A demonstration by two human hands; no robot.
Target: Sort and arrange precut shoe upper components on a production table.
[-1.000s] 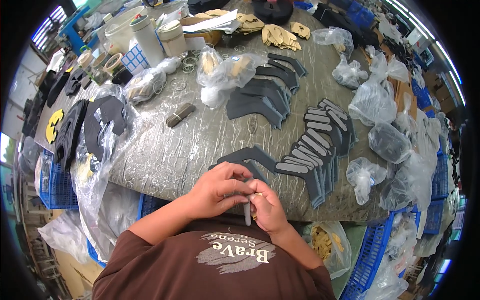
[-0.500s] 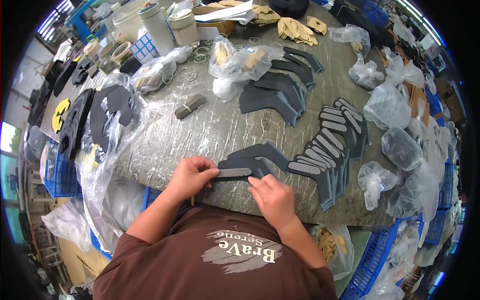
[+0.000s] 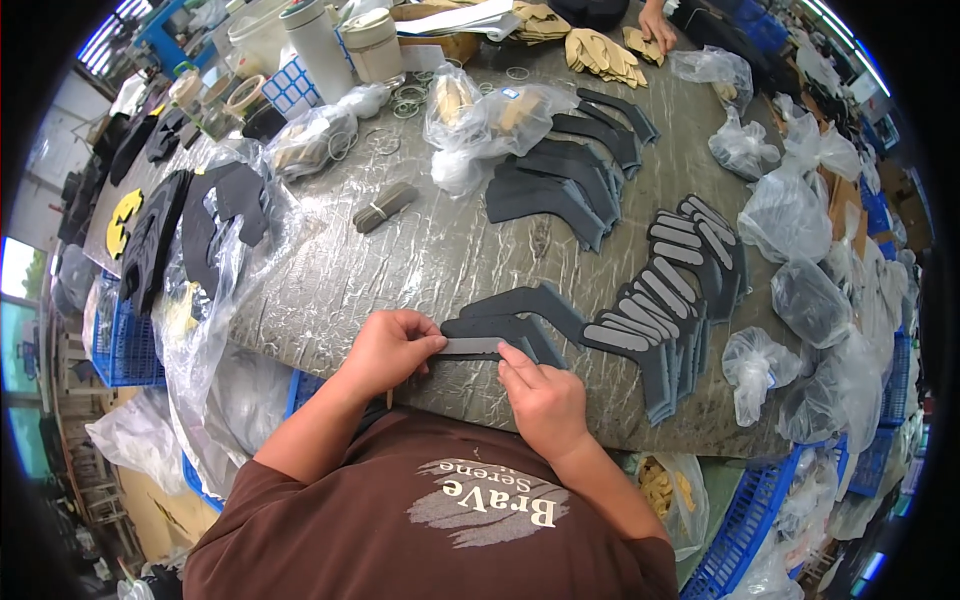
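Note:
My left hand [image 3: 398, 350] pinches the left end of a light grey strip [image 3: 470, 346] between thumb and fingers. At the strip's right end are the closed fingertips of my right hand [image 3: 545, 402]. The strip lies over dark, bent flat pieces [image 3: 530, 300] near the table's front edge; my hands hide part of them. To the right, a fanned row of similar dark pieces [image 3: 655, 375] carries grey strips [image 3: 640, 312] along the upper ends. Farther back lie more dark bent pieces [image 3: 550, 195], with no grey strips showing on them.
A banded bundle of strips [image 3: 385, 207] lies mid-table. Clear plastic bags [image 3: 790, 215] crowd the right edge, and jars [image 3: 372, 50] stand at the back left. Another person's hand [image 3: 657, 25] touches beige pieces [image 3: 645, 45] at the back. Blue crates [image 3: 745, 520] sit below the table.
My right fingertips have moved from just beside the grey strip onto its right end. Another person's hand has come in at the back, over the beige pieces. The view has shifted slightly.

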